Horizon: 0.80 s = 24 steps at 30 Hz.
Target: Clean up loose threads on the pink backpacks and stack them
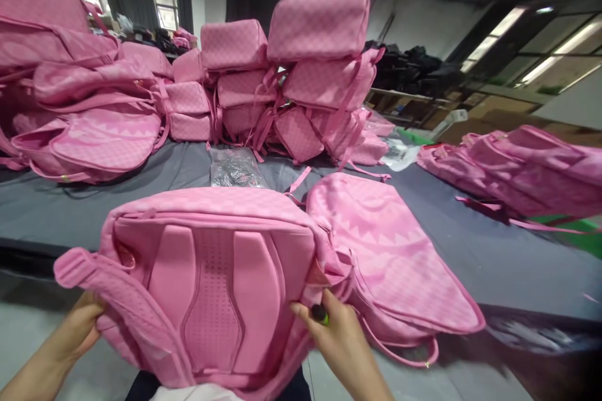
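A pink backpack [214, 301] with a padded back panel faces me at the table's near edge, tilted over my lap. My left hand [82, 326] grips its left side, below a loose shoulder strap [126, 301]; the fingertips are partly hidden behind the fabric. At the opposite side my right hand [338, 332] pinches the backpack's edge. A small black and green tool [320, 314], whose kind I cannot make out, is also tucked in that hand. Just right of it lies another pink backpack [390, 250] with a jagged tooth print, overhanging the table edge.
Stacked pink backpacks [320, 25] rise along the back of the grey-covered table [475, 250]. More bags [103, 138] pile up at the left, and several [527, 163] lie at the right. A clear plastic bag [235, 167] with dark contents sits mid-table.
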Available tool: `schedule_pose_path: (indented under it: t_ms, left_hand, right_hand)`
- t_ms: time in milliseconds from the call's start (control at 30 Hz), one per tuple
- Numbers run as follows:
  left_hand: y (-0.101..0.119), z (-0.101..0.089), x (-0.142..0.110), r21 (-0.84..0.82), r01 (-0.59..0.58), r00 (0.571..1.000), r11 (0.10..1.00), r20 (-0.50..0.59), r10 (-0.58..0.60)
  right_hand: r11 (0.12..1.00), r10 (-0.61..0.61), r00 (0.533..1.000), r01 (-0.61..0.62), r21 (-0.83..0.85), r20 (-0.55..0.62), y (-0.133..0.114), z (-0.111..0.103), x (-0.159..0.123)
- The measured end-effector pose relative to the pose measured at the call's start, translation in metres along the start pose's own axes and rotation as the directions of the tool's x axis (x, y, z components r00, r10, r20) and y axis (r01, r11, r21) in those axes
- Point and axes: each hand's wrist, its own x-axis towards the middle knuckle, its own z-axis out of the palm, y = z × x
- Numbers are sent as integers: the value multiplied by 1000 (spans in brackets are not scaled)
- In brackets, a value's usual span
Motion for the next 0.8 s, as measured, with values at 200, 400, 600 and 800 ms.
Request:
schedule_pose_path:
  t_ms: [200,400,600,800]
  left_hand:
    - [-22,19,30,320,-140,985,937,-48,164]
    - [-7,70,16,599,-783,418,165,310,854]
    - [1,203,38,21,-934,-24,-358,992,122]
    - [-11,266,55,-212,-822,-110,-528,970,-217]
  right_hand:
    - [916,83,994,-45,-398,78,-43,14,51]
    - [887,-39,995,-8,-463,-91,-55,75,79]
    - [842,-18,998,-15,-539,-56,-51,78,66]
    - [848,27,996,-70,-525,-89,-25,85,67]
